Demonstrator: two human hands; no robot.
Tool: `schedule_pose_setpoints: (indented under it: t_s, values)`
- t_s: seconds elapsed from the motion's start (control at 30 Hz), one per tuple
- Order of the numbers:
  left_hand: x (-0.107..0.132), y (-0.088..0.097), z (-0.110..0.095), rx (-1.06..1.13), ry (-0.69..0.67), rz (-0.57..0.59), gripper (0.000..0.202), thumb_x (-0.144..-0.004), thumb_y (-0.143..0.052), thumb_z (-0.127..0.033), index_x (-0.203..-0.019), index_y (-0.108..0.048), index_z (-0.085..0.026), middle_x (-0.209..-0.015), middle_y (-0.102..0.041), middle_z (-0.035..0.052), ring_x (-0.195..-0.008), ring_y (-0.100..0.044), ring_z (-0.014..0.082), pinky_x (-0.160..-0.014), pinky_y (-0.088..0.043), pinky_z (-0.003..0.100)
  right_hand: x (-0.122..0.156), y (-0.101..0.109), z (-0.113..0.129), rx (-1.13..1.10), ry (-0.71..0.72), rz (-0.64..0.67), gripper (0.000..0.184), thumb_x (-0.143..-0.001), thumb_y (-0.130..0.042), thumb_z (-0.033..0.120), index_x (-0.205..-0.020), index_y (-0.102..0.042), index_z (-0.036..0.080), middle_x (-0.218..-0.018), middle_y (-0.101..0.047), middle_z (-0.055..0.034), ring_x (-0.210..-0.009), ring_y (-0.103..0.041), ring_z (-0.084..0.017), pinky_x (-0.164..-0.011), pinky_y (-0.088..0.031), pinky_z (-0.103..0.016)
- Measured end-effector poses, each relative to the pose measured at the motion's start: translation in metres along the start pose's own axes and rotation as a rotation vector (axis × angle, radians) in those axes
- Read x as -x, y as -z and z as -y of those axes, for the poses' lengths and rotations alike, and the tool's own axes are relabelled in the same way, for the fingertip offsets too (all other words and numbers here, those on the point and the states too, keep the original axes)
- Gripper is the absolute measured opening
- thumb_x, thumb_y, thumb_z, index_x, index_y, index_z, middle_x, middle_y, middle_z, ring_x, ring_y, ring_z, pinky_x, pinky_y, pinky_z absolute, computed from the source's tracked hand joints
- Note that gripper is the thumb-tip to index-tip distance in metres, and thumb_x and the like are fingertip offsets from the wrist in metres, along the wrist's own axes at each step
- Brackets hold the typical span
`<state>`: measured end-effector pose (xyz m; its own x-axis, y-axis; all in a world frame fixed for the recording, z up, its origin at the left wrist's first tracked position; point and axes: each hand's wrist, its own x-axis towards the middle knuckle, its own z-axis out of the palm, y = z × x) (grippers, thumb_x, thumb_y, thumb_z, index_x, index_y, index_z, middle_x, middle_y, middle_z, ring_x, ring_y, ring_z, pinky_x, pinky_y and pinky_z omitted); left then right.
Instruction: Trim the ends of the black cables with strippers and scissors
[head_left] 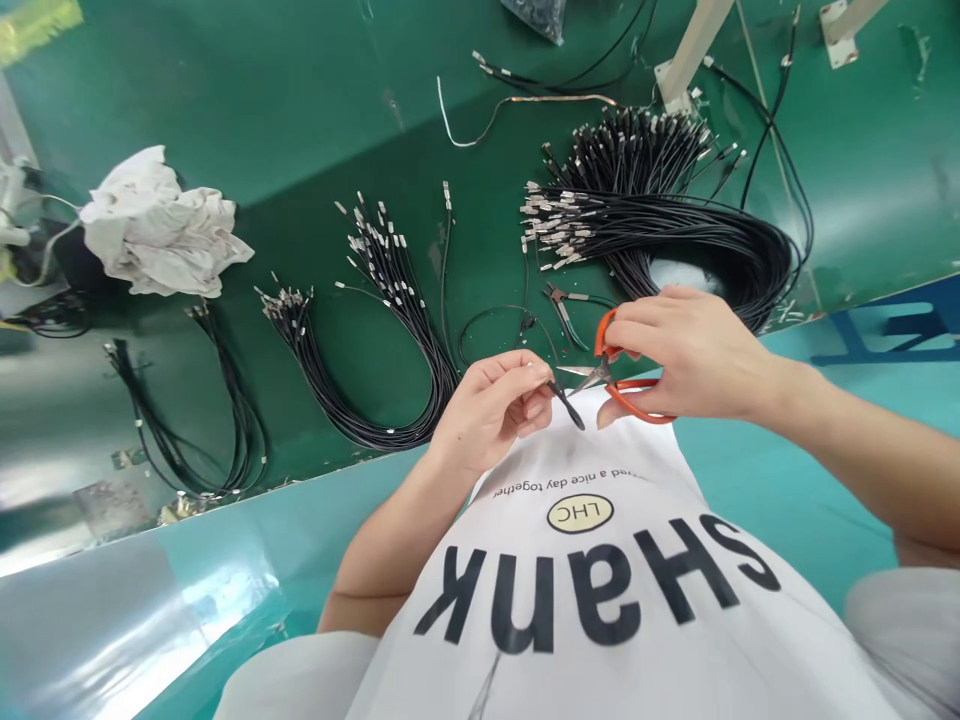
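My left hand [504, 400] pinches a short black cable end [568, 405] between thumb and fingers, its dark tip pointing toward my shirt. In my right hand [679, 345] is a pair of scissors [628, 385] with orange handles. Their blades [587, 373] are parted and point left, close to the cable end; whether they touch it I cannot tell. Just beyond the blades, wire cutters [566, 315] with green handles lie on the green table. A thin loose cable [480, 320] loops on the table beyond my left hand.
Bundles of black cables with white-tagged ends lie at right [705, 225], in the middle [409, 330] and farther left [315, 370]. Another bundle [232, 420] sits near the table edge. A crumpled white cloth [161, 225] is at left. A metal post [690, 55] stands at the back.
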<state>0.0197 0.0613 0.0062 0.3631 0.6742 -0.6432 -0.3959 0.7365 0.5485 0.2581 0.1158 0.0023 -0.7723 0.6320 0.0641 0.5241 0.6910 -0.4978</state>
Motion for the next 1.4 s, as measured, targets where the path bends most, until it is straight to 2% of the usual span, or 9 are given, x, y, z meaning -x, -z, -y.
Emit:
schedule_pose_setpoints:
  t_s: [0.13, 0.23, 0.4, 0.6, 0.83, 1.07, 1.23, 1.4]
  values:
    - [0.0, -0.001, 0.0, 0.017, 0.057, 0.05, 0.026, -0.085, -0.07, -0.026, -0.067, -0.057, -0.014, -0.052, -0.042, -0.0049, -0.043, -0.038, 0.0039, -0.045, -0.028, 0.019, -0.006, 0.0, 0.002, 0.001, 0.033, 0.061, 0.049, -0.082, -0.069, 0.068, -0.092, -0.064, 0.02, -0.083, -0.072, -0.0018, -0.069, -0.062, -0.018, -0.071, -0.035, -0.034]
    - [0.001, -0.001, 0.0, 0.044, 0.076, 0.074, 0.026, -0.089, -0.065, -0.024, -0.067, -0.055, -0.014, -0.054, -0.041, -0.0048, -0.044, -0.038, 0.0036, -0.045, -0.029, 0.018, -0.009, 0.0, 0.003, -0.005, 0.068, 0.057, 0.049, -0.083, -0.069, 0.067, -0.092, -0.067, 0.019, -0.081, -0.072, -0.001, -0.067, -0.062, -0.016, -0.071, -0.036, -0.034]
    - [0.002, 0.0, 0.001, 0.096, 0.114, 0.095, 0.026, -0.091, -0.064, -0.023, -0.068, -0.054, -0.013, -0.056, -0.039, -0.0052, -0.044, -0.037, 0.0023, -0.045, -0.031, 0.015, -0.009, -0.001, 0.003, 0.056, 0.092, 0.06, 0.032, -0.091, -0.067, 0.051, -0.086, -0.068, 0.019, -0.075, -0.072, 0.0011, -0.064, -0.06, -0.015, -0.07, -0.035, -0.033]
    - [0.001, -0.001, 0.004, 0.13, 0.139, 0.12, 0.025, -0.092, -0.062, -0.022, -0.07, -0.053, -0.013, -0.055, -0.038, -0.0056, -0.044, -0.037, 0.002, -0.047, -0.034, 0.014, -0.008, -0.001, 0.004, 0.061, 0.101, 0.094, 0.048, -0.09, -0.062, 0.063, -0.07, -0.062, 0.02, -0.059, -0.062, 0.0047, -0.054, -0.049, -0.012, -0.067, -0.034, -0.033]
    - [0.001, -0.001, 0.005, 0.168, 0.141, 0.121, 0.025, -0.092, -0.062, -0.022, -0.071, -0.053, -0.013, -0.056, -0.036, -0.0063, -0.044, -0.035, 0.0013, -0.047, -0.035, 0.013, -0.005, -0.003, 0.004, 0.081, 0.093, 0.098, 0.049, -0.095, -0.056, 0.062, -0.069, -0.063, 0.021, -0.057, -0.059, 0.0037, -0.051, -0.044, -0.013, -0.062, -0.031, -0.034]
    - [-0.001, 0.0, 0.007, 0.181, 0.141, 0.089, 0.022, -0.092, -0.062, -0.022, -0.072, -0.056, -0.012, -0.056, -0.036, -0.0059, -0.044, -0.035, 0.0016, -0.047, -0.034, 0.014, -0.002, -0.009, 0.003, 0.069, 0.077, 0.077, 0.048, -0.095, -0.058, 0.058, -0.065, -0.058, 0.02, -0.054, -0.052, 0.0031, -0.048, -0.036, -0.013, -0.056, -0.025, -0.033]
    - [-0.001, 0.003, 0.009, 0.17, 0.122, 0.068, 0.022, -0.091, -0.062, -0.023, -0.072, -0.058, -0.013, -0.056, -0.036, -0.0056, -0.044, -0.036, 0.0026, -0.047, -0.032, 0.016, 0.002, -0.023, 0.002, -0.063, 0.011, 0.097, 0.041, -0.093, -0.064, 0.052, -0.068, -0.057, 0.021, -0.059, -0.054, 0.0036, -0.051, -0.031, -0.013, -0.055, -0.022, -0.031]
    - [0.0, 0.004, 0.01, 0.152, 0.058, 0.048, 0.023, -0.089, -0.065, -0.025, -0.071, -0.057, -0.014, -0.056, -0.04, -0.0049, -0.045, -0.038, 0.0037, -0.048, -0.032, 0.018, -0.003, -0.023, -0.003, -0.404, -0.137, 0.096, 0.051, -0.085, -0.074, 0.049, -0.06, -0.04, 0.021, -0.052, -0.035, 0.0075, -0.054, -0.027, -0.012, -0.052, -0.022, -0.029]
